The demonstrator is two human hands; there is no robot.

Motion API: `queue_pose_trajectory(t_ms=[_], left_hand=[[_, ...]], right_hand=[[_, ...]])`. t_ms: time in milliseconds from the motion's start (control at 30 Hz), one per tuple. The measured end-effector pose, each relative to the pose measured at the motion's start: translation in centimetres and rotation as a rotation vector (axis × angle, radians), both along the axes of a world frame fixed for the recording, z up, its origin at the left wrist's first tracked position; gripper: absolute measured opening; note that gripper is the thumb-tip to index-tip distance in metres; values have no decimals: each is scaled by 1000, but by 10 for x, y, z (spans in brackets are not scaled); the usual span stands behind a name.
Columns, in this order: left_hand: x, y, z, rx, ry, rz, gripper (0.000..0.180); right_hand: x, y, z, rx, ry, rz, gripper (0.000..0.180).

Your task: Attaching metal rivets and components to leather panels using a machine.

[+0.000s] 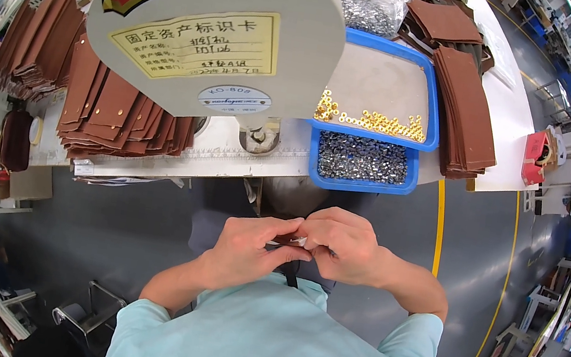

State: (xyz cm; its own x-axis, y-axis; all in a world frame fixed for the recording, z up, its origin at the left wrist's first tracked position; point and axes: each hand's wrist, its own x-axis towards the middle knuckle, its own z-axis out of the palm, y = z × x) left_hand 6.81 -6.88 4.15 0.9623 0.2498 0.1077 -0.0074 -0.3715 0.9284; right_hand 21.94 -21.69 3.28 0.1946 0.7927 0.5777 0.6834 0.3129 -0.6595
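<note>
My left hand point(250, 241) and my right hand point(342, 245) meet in front of my body, below the table's front edge. Pinched between the fingers of both is a small dark brown piece point(285, 239) with a whitish bit beside it. My fingers cover most of it, so its kind does not show. Ahead stands a white machine head point(310, 12) with a yellow label. To its right, a blue tray point(434, 90) holds small gold-coloured rings point(393, 126). A second blue tray point(358, 187) nearer me is filled with shiny dark metal fasteners point(362, 159).
Brown leather-like panels point(118, 109) with gold studs lie stacked left of the machine. Another brown stack point(461, 116) stands right of the trays. A clear bag of metal parts point(370, 10) sits behind them. At the lower left is a metal-framed chair point(92, 312).
</note>
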Motion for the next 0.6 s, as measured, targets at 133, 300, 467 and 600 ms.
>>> queue_pose_trajectory(t_ms=[133, 300, 467, 600], left_hand=[[1, 4, -3, 37, -24, -6, 41], [-1, 10, -11, -7, 113, 60, 55], [-1, 10, 3, 140, 162, 60, 55], [-4, 16, 2, 375, 59, 11, 46]], right_hand=[[2, 0, -4, 20, 3, -44, 32], [48, 17, 41, -574, 438, 243, 34], [135, 65, 2, -528, 12, -429, 24], [164, 92, -18, -696, 17, -354, 21]])
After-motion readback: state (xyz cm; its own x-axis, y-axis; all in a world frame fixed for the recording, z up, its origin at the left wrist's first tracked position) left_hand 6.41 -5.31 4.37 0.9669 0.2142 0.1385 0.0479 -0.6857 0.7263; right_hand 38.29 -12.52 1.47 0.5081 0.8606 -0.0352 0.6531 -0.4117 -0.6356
